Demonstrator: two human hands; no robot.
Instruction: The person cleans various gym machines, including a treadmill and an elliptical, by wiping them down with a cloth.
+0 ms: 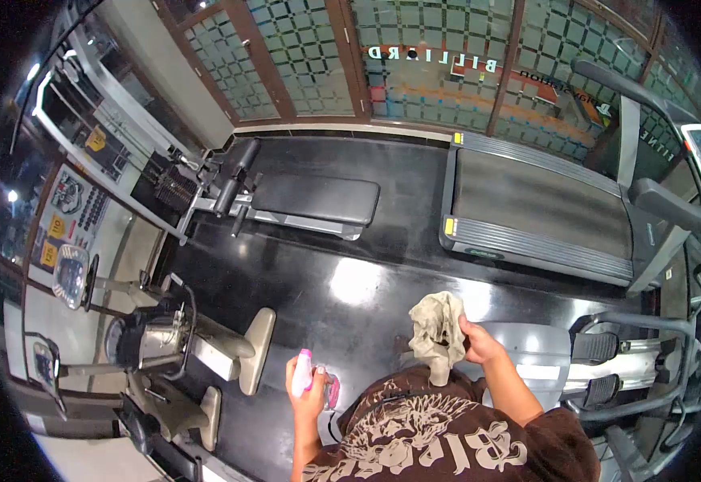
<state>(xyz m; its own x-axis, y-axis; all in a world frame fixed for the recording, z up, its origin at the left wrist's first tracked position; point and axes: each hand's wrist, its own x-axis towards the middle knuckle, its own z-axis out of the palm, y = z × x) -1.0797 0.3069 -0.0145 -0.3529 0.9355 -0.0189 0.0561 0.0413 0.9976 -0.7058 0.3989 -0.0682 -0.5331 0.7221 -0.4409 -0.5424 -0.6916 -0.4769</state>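
Observation:
My left hand (310, 399) is closed around a spray bottle (302, 376) with a white and pink head. Part of its clear body with pink in it shows to the right of my fingers. A crumpled beige cloth (435, 328) hangs from my right hand (483, 344), which grips it at its right edge with the thumb on top. Both hands are in front of my body, apart from each other, above the dark floor (310, 277).
Ahead is a padded bench (318, 198) joined to a weight machine. A treadmill (539, 201) stands at the right front. Exercise bikes (214, 353) are at the left. Close by my right arm is another machine with pedals (595, 347). Glass doors (302, 60) form the far wall.

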